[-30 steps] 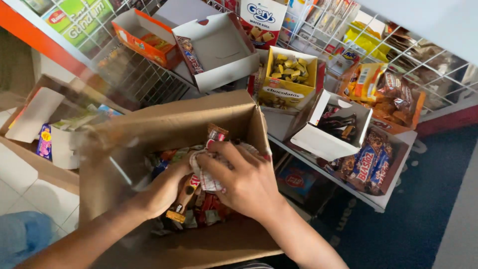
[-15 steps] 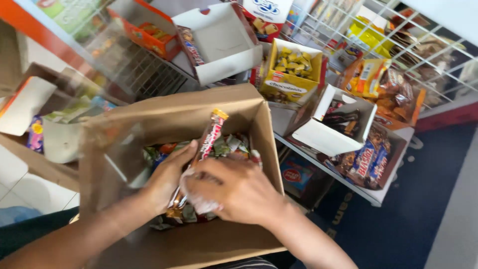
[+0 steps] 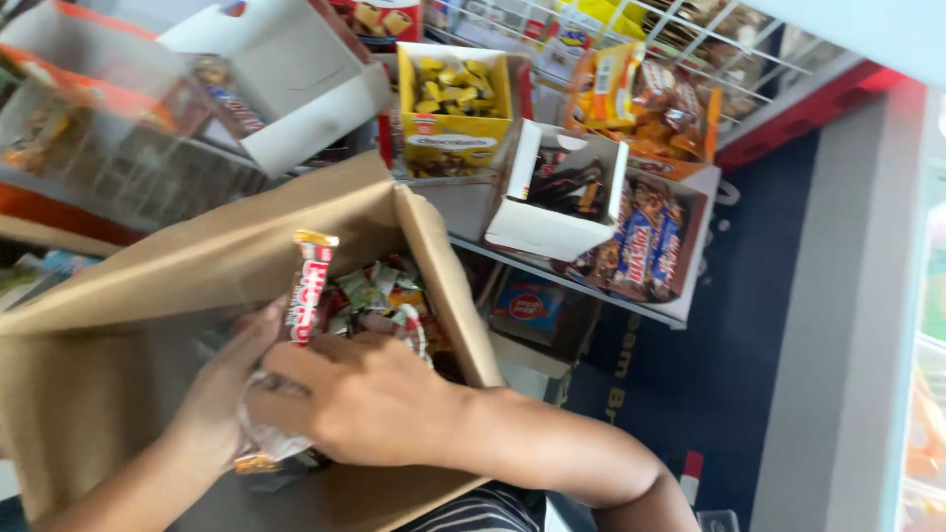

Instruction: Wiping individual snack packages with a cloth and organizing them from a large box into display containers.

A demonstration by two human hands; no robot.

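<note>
Both hands were down inside a big brown cardboard box (image 3: pixel 118 296). The left hand (image 3: pixel 222 394) and the right hand (image 3: pixel 370 404) were pressed close together, and their fingers were curled tight around a bunch of snack bars (image 3: pixel 266 433) in shiny wrappers. One red and white bar (image 3: pixel 307 296) stuck up out of the bunch, a bit tilted, with its gold end on top. The bunch was in the middle of the box, nearer the right wall. More loose candy wrappers (image 3: pixel 379 296) lay in the box by its far right corner, just past the right hand.

Behind the box stood a shelf (image 3: pixel 680 310) of sweets. A yellow box (image 3: pixel 455 118) of small yellow candies sat at the back. A white open box (image 3: pixel 552 207) with dark bars sat near the shelf's front edge. Another white box (image 3: pixel 286 89) stood open to the left.
</note>
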